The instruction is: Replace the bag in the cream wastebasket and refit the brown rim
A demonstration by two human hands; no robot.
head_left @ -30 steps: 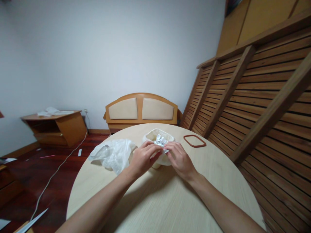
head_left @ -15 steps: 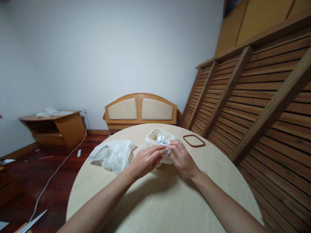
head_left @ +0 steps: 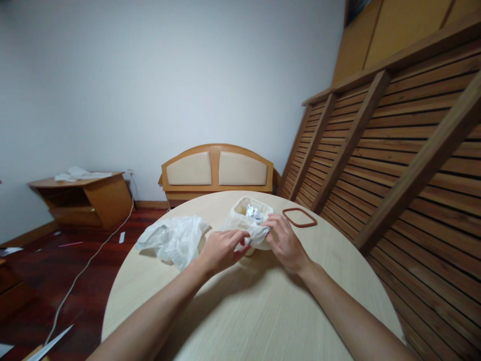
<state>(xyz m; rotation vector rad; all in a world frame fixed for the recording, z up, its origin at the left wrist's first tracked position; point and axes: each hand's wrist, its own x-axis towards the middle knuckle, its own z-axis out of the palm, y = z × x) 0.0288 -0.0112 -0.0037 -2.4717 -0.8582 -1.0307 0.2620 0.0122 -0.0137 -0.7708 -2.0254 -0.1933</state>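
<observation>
A small cream bin (head_left: 249, 251) stands on the round table, with a white plastic bag (head_left: 235, 216) lining it and folded over its rim. Crumpled silver foil (head_left: 255, 213) shows inside. At the bin's near right edge, my right hand (head_left: 286, 244) pinches the bag between thumb and fingers. My left hand (head_left: 222, 250) is at the near left side, its thumb and fingers curved and parted by a gap close to the bag. Most of the bin's body is hidden by the bag and hands.
Left of the bin lies another crumpled white plastic bag (head_left: 175, 240). A brown rounded-square ring (head_left: 299, 217) rests to the right on the pale round table (head_left: 263, 321). Slatted wooden panels (head_left: 376, 150) lean along the right. A low cabinet (head_left: 90, 198) stands at the far left.
My left fingers have parted and drawn back left from my right hand. My right hand has shifted slightly right along the bag's edge. More foil shows.
</observation>
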